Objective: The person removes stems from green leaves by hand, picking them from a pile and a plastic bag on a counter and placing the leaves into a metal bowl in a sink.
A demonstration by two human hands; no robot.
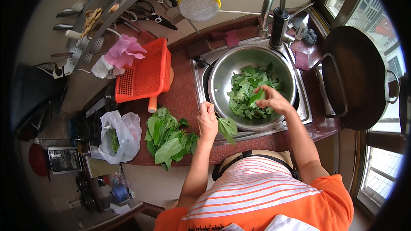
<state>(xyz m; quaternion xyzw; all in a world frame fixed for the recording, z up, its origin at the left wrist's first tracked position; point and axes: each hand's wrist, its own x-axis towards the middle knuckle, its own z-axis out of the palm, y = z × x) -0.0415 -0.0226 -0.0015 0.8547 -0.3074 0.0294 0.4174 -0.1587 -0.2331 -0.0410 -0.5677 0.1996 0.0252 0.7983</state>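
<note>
A wide stainless steel bowl (221, 70) rests over the sink, holding a heap of torn green leaves (245, 86). Above that heap, my right hand (273, 100) pinches a green leaf (257, 98) between thumb and fingers. My left hand (207, 122), at the bowl's left rim, grips a leafy stem whose large leaf (227, 129) hangs down below the rim. To its left, a pile of whole leafy greens (170, 136) lies on the red stone countertop (182, 85).
An orange plastic basket (144, 70) stands tilted at the back left. Nearby is a white plastic bag (120, 138) with greens inside. A tall faucet (273, 12) rises behind the bowl. A large wok (353, 77) leans by the window. Utensils and a yellow-rimmed strainer (199, 6) hang from a rack.
</note>
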